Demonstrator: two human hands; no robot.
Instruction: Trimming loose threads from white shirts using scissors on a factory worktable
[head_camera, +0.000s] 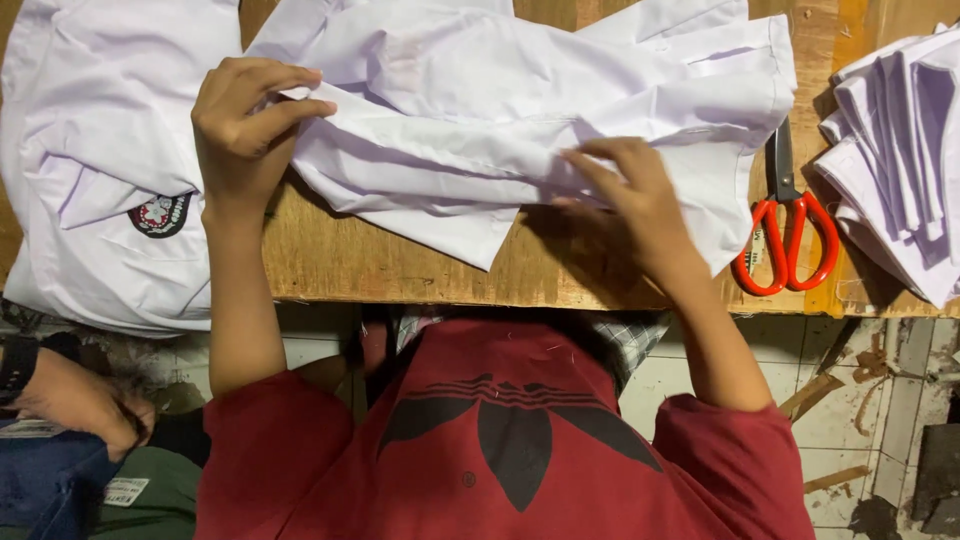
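Pinching a fold of the white shirt (520, 110), the left hand (245, 120) grips while the right hand (630, 195) presses flat; folding looks half-done, sleeves loose.

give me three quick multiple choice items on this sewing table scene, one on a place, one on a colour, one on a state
1. Where do the scissors lie?
A. right of the white garment
B. on the floor
C. under the left hand

2. What colour are the scissor handles?
A. blue
B. red-orange
C. black

3. What is the left hand doing?
A. resting flat on bare wood
B. pinching a fold of white cloth
C. holding the scissors

Answers:
1 A, they lie on the wooden table between the garment and the stack of folded white pieces.
2 B, both loops are red-orange.
3 B, its fingers close on the fabric, while the right hand presses the cloth.
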